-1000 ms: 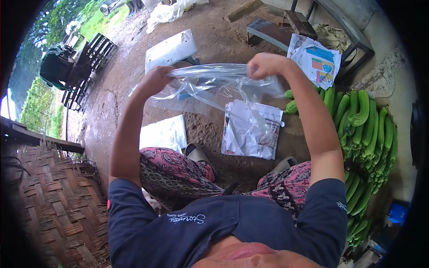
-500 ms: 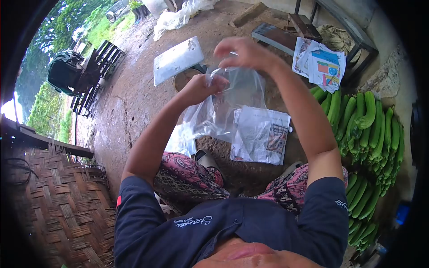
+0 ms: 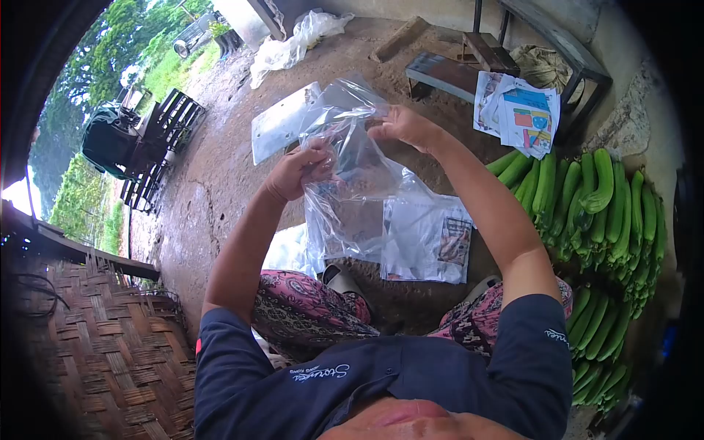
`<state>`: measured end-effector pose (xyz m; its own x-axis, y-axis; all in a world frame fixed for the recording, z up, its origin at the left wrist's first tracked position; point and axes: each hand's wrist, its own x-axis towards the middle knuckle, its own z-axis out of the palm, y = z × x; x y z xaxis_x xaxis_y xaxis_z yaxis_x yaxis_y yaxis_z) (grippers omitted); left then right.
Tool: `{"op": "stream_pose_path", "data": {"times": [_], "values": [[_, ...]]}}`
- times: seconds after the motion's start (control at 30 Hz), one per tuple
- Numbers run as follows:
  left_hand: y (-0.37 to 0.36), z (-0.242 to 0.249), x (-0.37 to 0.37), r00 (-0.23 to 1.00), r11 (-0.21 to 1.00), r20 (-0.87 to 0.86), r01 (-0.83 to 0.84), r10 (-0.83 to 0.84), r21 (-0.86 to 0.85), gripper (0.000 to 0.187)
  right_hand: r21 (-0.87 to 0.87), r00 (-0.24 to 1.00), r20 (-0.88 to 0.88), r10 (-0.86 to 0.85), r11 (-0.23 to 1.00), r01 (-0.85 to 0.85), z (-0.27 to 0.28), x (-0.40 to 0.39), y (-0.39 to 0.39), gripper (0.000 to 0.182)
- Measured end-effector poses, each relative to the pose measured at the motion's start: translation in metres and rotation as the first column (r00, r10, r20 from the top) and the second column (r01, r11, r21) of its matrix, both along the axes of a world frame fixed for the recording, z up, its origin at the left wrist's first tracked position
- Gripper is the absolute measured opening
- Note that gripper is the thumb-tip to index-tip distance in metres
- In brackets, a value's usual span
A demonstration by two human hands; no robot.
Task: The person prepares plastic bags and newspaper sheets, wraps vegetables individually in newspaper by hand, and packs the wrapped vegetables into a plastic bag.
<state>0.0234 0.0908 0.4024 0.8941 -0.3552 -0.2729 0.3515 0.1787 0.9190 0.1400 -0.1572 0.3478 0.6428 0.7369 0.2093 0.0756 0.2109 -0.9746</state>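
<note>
A clear plastic bag (image 3: 352,194) hangs between my hands above the floor. My left hand (image 3: 297,170) is closed on its left side, the film bunched around the fingers. My right hand (image 3: 405,128) pinches the bag's upper right edge. Below and partly behind the film lies a stack of newspaper sheets (image 3: 422,246), near my feet. White plastic (image 3: 293,248) rests on the floor left of that stack. A pale, flat board on a stool (image 3: 275,132) stands just beyond my left hand.
Long green vegetables (image 3: 587,194) lie heaped at the right. Printed papers (image 3: 521,114) sit by a low bench (image 3: 444,73). A woven bamboo mat (image 3: 110,337) is at the lower left. A slatted rack (image 3: 165,139) and crumpled plastic (image 3: 297,48) stand farther off.
My right hand has come down from above the bag and now pinches its edge. My left hand has shifted left and lower. The bag is spread taller between them.
</note>
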Motion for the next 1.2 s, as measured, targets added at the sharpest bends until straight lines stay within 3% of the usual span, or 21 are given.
{"op": "stream_pose_path", "data": {"times": [0.13, 0.23, 0.33, 0.53, 0.6, 0.63, 0.7, 0.77, 0.8, 0.9, 0.97, 1.03, 1.1, 1.2], "values": [[0.008, 0.002, 0.003, 0.999, 0.997, 0.036, -0.005, 0.007, -0.073, 0.047, 0.142, 0.999, 0.038, -0.021, 0.990, 0.016, 0.016, 0.007, -0.001, 0.028], [0.012, 0.002, 0.003, 0.995, 0.996, 0.076, -0.057, 0.062, -0.064, 0.053, 0.118, 0.991, -0.133, -0.007, 0.993, 0.022, 0.028, 0.008, -0.013, 0.019], [0.021, -0.003, 0.005, 0.992, 0.998, 0.116, -0.054, 0.058, -0.039, 0.055, 0.102, 0.980, -0.184, -0.080, 0.990, 0.100, 0.037, -0.004, -0.014, 0.021], [0.033, -0.014, 0.009, 0.967, 0.996, 0.243, -0.082, 0.075, 0.021, 0.052, 0.014, 0.987, -0.147, -0.063, 0.998, 0.066, 0.034, -0.009, -0.005, 0.024], [0.039, -0.021, 0.016, 0.956, 0.996, 0.281, -0.091, 0.085, 0.010, 0.053, -0.048, 0.973, -0.182, -0.145, 0.989, 0.139, 0.032, -0.010, -0.001, 0.024], [0.036, -0.025, 0.018, 0.923, 0.970, 0.348, -0.216, 0.167, 0.108, 0.054, -0.079, 0.963, -0.196, -0.187, 0.982, 0.174, 0.031, -0.010, 0.000, 0.024], [0.025, -0.035, 0.023, 0.819, 0.844, 0.493, -0.465, 0.294, 0.268, 0.059, -0.076, 0.947, -0.177, -0.267, 0.963, 0.257, 0.030, -0.007, -0.002, 0.022], [0.032, -0.051, 0.028, 0.538, 0.480, 0.839, -0.758, 0.079, 0.441, 0.061, -0.041, 0.916, -0.227, -0.330, 0.943, 0.330, 0.028, -0.004, -0.002, 0.021], [0.034, -0.056, 0.030, 0.392, 0.256, 0.914, -0.877, -0.109, 0.407, 0.063, -0.010, 0.891, -0.289, -0.350, 0.932, 0.363, 0.026, -0.002, -0.001, 0.021], [0.010, -0.026, 0.014, 0.556, 0.373, 0.831, -0.768, -0.017, 0.521, 0.058, 0.027, 0.855, -0.424, -0.298, 0.940, 0.341, 0.031, -0.013, 0.006, 0.020], [0.011, -0.033, 0.023, 0.825, 0.672, 0.547, -0.487, 0.143, 0.558, 0.042, -0.007, 0.861, -0.430, -0.272, 0.954, 0.298, 0.045, -0.035, 0.017, 0.019], [-0.017, -0.015, 0.007, 0.969, 0.877, 0.175, -0.234, 0.175, 0.420, 0.037, -0.033, 0.894, -0.386, -0.229, 0.971, 0.235, 0.047, -0.052, 0.032, 0.017], [-0.027, -0.014, 0.000, 0.981, 0.944, 0.088, -0.188, 0.171, 0.271, 0.042, -0.006, 0.926, -0.356, -0.126, 0.991, 0.132, 0.023, -0.052, 0.047, 0.014], [-0.027, -0.014, -0.002, 0.988, 0.959, 0.094, -0.141, 0.122, 0.246, 0.042, -0.025, 0.952, -0.227, -0.207, 0.978, 0.207, 0.011, -0.057, 0.056, 0.019]]}}
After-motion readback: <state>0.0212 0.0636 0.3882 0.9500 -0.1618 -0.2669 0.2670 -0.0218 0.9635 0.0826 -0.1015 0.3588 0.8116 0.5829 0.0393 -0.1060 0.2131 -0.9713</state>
